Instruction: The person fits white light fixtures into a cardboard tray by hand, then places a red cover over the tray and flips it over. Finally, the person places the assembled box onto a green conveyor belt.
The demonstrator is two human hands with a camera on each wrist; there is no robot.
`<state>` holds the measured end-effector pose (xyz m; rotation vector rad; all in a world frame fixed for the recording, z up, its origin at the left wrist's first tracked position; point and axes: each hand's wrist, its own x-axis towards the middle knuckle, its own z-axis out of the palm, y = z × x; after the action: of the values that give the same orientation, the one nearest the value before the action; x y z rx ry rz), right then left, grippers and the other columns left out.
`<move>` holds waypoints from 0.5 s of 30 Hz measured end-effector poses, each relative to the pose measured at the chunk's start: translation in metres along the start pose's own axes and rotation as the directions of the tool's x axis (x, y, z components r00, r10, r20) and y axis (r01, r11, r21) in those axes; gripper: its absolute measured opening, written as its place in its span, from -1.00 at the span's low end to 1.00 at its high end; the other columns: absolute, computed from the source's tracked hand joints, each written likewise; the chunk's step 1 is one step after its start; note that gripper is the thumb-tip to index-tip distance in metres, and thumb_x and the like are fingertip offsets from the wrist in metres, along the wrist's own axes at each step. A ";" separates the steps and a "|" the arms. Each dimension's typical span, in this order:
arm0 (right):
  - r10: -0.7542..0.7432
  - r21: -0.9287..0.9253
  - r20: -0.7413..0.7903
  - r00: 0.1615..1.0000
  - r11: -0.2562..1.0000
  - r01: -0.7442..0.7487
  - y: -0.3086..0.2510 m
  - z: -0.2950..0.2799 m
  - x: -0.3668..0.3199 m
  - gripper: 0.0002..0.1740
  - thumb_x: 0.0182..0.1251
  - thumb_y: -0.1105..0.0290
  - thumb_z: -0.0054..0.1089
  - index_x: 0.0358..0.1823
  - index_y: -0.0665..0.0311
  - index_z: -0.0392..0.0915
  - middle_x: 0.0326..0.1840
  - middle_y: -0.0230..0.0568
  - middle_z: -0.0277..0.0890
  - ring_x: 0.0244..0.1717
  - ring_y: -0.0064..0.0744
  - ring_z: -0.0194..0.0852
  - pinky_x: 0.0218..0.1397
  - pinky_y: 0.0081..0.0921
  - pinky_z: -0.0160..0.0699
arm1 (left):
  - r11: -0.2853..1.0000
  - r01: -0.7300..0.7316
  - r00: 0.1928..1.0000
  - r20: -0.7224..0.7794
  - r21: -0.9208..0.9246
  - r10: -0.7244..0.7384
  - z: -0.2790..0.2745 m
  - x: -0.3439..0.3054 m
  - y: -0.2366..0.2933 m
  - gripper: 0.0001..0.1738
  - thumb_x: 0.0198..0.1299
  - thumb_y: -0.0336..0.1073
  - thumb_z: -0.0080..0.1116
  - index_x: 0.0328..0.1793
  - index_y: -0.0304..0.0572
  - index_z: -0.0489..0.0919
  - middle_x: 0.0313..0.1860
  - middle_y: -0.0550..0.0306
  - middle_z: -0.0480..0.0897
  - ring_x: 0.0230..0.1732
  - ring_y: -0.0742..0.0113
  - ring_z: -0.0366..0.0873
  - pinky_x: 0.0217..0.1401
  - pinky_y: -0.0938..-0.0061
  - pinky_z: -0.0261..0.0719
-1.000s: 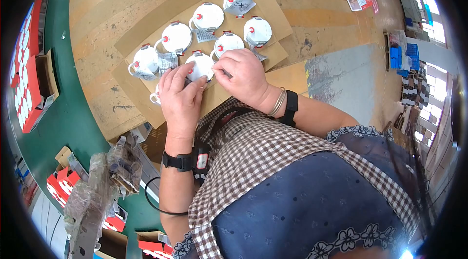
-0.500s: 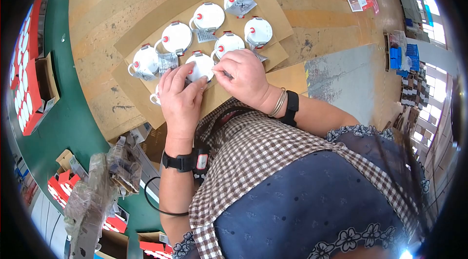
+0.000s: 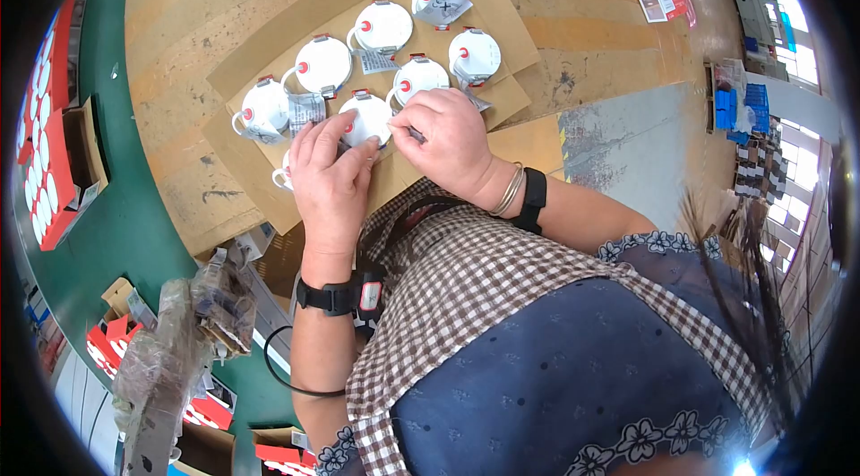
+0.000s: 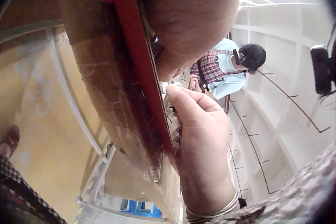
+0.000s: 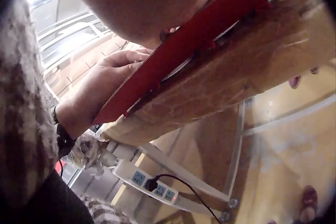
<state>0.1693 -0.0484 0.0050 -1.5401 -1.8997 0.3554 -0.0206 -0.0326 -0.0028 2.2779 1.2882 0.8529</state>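
Round white downlights, each with metal clips, a red cable grommet and a white cable, lie on a sheet of brown cardboard (image 3: 269,180) in the head view. My left hand (image 3: 329,173) holds the nearest downlight (image 3: 365,120), thumb at its near edge and fingers at its left side. At that lamp's right edge, my right hand (image 3: 445,136) pinches with thumb and forefinger, and something dark shows among its curled fingers. I cannot tell what it pinches. Its fingertips are close to the left hand in the left wrist view, where my right hand (image 4: 202,145) shows from the side.
Several more downlights, such as one downlight (image 3: 324,65) with a printed tag, lie behind the hands. Red boxes of white discs (image 3: 45,154) stand on the green table (image 3: 116,198) at left. A wrapped metal post (image 3: 170,351) rises near the left forearm. Another person (image 4: 226,69) is beyond.
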 end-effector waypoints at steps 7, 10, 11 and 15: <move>0.033 0.004 0.013 0.999 0.999 -0.033 -0.001 0.000 0.001 -0.90 0.10 0.48 0.44 -0.40 0.22 0.65 -0.35 -0.21 0.62 -0.28 -0.07 0.60 -0.16 -0.18 0.54 | 1.000 0.006 1.000 0.002 0.013 -0.006 0.001 0.000 -0.001 -0.86 -0.02 -0.38 0.47 -0.28 -0.02 0.80 0.16 0.15 0.71 0.23 0.07 0.61 0.46 -0.04 0.47; 0.039 0.024 0.046 0.998 0.999 -0.040 0.002 -0.002 0.001 -0.92 0.13 0.46 0.44 -0.37 0.22 0.68 -0.35 -0.20 0.63 -0.27 -0.07 0.61 -0.17 -0.19 0.56 | 1.000 0.025 1.000 0.010 -0.001 -0.025 0.001 -0.001 -0.002 -0.85 -0.03 -0.39 0.48 -0.28 -0.03 0.79 0.16 0.15 0.71 0.22 0.07 0.61 0.46 -0.04 0.47; 0.035 0.045 0.065 0.997 0.998 -0.038 0.004 -0.003 0.001 -0.92 0.15 0.46 0.44 -0.35 0.22 0.69 -0.35 -0.20 0.63 -0.27 -0.07 0.62 -0.18 -0.20 0.58 | 1.000 0.023 1.000 0.011 -0.013 -0.023 0.002 -0.002 -0.003 -0.84 -0.04 -0.39 0.49 -0.27 -0.04 0.79 0.16 0.15 0.71 0.21 0.07 0.61 0.46 -0.04 0.47; 0.032 0.075 0.096 0.995 0.996 -0.040 0.012 -0.003 0.001 -0.93 0.17 0.45 0.44 -0.32 0.20 0.72 -0.34 -0.20 0.63 -0.27 -0.08 0.63 -0.20 -0.21 0.60 | 0.998 0.046 0.999 0.031 -0.032 -0.045 0.001 -0.004 -0.007 -0.83 -0.04 -0.39 0.49 -0.26 -0.06 0.78 0.17 0.15 0.71 0.21 0.05 0.62 0.48 -0.05 0.47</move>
<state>0.1802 -0.0451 0.0003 -1.5324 -1.9089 0.5203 -0.0257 -0.0328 -0.0089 2.2193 1.2984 0.8149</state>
